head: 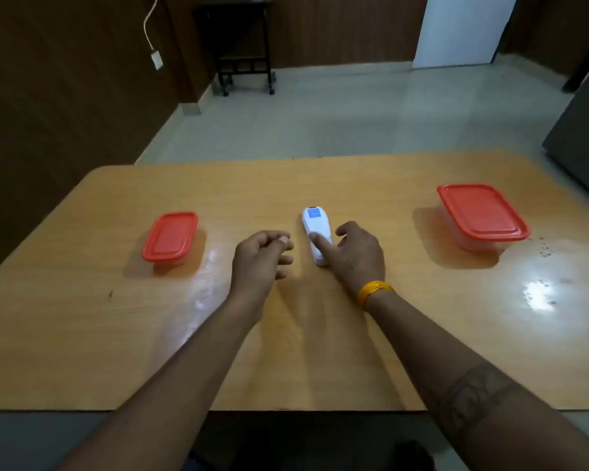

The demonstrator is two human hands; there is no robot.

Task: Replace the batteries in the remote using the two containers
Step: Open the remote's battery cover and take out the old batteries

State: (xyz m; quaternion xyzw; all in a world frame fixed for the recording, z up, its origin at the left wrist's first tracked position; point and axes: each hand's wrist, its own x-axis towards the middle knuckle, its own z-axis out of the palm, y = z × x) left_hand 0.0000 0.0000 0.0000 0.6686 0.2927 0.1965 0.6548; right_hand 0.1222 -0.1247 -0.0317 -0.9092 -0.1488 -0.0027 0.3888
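With your right hand [356, 253] curling around the white remote [315, 234] under its thumb, close evenly on both long sides before lifting, while your empty, loosely curled left hand [261, 258] waits just beside it.

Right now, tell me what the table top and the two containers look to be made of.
Table top: wood or wood-look laminate with a glossy finish; grain lines and bright glare patches show. Small container and large container: apparently plastic, with smooth matte red lids and clear, see-through bases tinting the shadows orange.
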